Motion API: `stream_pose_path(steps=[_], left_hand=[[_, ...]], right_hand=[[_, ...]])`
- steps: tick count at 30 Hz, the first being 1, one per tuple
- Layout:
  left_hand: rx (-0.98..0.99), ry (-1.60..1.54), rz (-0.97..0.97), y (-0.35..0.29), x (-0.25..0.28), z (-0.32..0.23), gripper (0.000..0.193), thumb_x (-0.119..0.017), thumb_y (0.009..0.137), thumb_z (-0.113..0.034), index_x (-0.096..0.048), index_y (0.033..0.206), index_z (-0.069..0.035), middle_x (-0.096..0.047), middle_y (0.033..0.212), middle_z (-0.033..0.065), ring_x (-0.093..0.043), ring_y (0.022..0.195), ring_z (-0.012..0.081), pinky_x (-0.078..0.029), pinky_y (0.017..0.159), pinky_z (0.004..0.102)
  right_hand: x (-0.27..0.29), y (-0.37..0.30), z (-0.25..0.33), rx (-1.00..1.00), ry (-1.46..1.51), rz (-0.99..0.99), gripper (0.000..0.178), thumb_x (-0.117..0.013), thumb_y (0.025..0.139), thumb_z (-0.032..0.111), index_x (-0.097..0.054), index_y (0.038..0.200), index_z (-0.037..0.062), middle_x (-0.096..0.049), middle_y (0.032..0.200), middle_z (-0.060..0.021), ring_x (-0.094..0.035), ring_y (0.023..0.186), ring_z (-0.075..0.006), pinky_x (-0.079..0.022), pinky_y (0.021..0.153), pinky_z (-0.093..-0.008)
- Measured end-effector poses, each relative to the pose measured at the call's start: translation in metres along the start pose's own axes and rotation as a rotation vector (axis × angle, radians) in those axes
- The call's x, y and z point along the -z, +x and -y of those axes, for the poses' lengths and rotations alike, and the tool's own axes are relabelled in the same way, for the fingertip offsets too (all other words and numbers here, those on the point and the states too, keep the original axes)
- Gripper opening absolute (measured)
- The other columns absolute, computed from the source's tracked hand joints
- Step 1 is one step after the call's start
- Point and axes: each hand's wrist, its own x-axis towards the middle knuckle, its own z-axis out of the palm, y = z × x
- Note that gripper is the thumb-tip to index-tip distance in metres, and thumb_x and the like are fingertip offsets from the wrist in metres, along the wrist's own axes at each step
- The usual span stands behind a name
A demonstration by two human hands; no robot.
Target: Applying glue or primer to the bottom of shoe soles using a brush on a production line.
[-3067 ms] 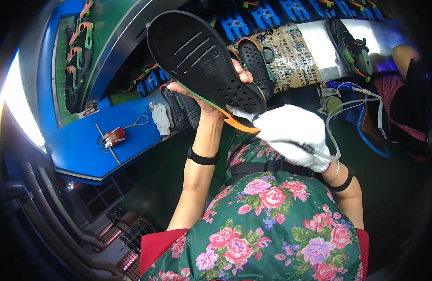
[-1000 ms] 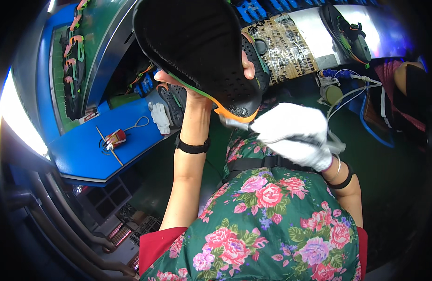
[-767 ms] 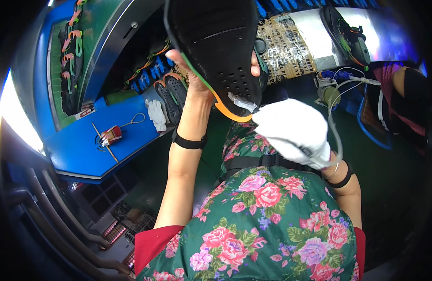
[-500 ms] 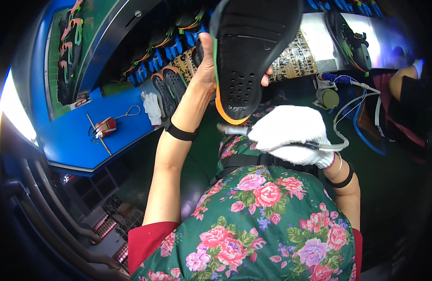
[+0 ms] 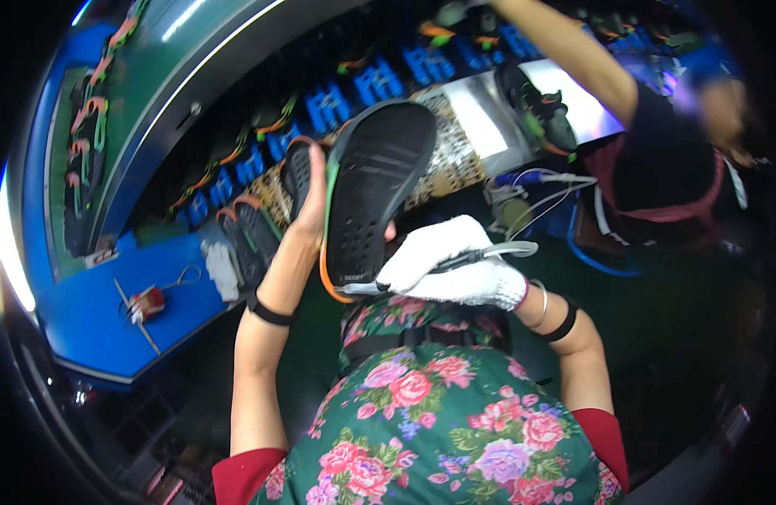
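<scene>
My bare left hand (image 5: 312, 206) grips a black shoe sole (image 5: 380, 164) by its left edge, with a fingertip showing at the other side. The sole is tilted toward me, wide end up; small holes dot its heel, and its rim is green and orange. In a white knit glove, my right hand (image 5: 455, 265) is closed round a brush (image 5: 361, 288) with a metal neck. A clear hose (image 5: 514, 248) comes off its handle. The brush's tip lies over the heel end of the sole; whether it touches cannot be made out.
A blue table (image 5: 186, 316) at left bears a red tin (image 5: 146, 303), a white glove (image 5: 222, 269) and more soles (image 5: 253, 231). Behind runs a line of blue racks (image 5: 329, 105) with shoe parts. A black sandal (image 5: 539, 114) lies at the back right, near another person's arm (image 5: 586, 59).
The sole has come lower and to the left. My right hand has brought the brush over its heel end. Another person's arm has come into view at upper right.
</scene>
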Motion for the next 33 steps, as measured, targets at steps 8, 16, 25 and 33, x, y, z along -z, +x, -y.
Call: stream_pose_path(steps=[8,16,25,33], left_hand=[[-0.184,-0.345,0.002,-0.015,0.031,0.078,0.049,-0.038,0.108,-0.035,-0.058,0.135,0.001,-0.067,0.128,0.0183,-0.067,0.113,0.0315,-0.053,0.102,0.0465],[-0.222,-0.1,-0.329,-0.038,0.021,0.083,0.046,-0.052,0.105,-0.032,-0.052,0.14,-0.002,-0.056,0.141,0.0213,-0.061,0.123,0.0387,-0.056,0.1,0.054],[-0.172,-0.879,0.342,-0.04,-0.012,0.073,0.084,-0.05,0.094,-0.063,-0.048,0.145,0.004,-0.058,0.142,0.0225,-0.064,0.121,0.0369,-0.046,0.11,0.0547],[-0.245,-0.516,-0.126,-0.006,-0.058,0.096,0.079,-0.054,0.094,-0.069,-0.054,0.143,-0.007,-0.065,0.133,0.0165,-0.065,0.119,0.0319,-0.052,0.105,0.0501]], right_hand=[[0.005,0.002,0.019,0.091,-0.382,-0.362,0.015,-0.077,0.082,0.0,-0.078,0.097,0.0014,-0.077,0.102,-0.0125,-0.075,0.093,-0.0221,-0.058,0.084,-0.0335],[0.007,0.002,0.026,0.284,-0.582,-0.182,0.022,-0.075,0.079,0.002,-0.076,0.1,0.0069,-0.076,0.102,-0.012,-0.073,0.094,-0.0297,-0.058,0.084,-0.0392],[0.0,0.001,0.038,0.404,-0.745,-0.367,0.025,-0.08,0.077,0.0,-0.078,0.101,0.0071,-0.077,0.1,-0.0092,-0.074,0.086,-0.0252,-0.059,0.076,-0.0344],[0.008,0.014,0.059,0.393,-0.853,-0.366,0.023,-0.079,0.073,-0.002,-0.078,0.096,0.0028,-0.077,0.098,-0.0138,-0.074,0.09,-0.0278,-0.059,0.079,-0.0365]])
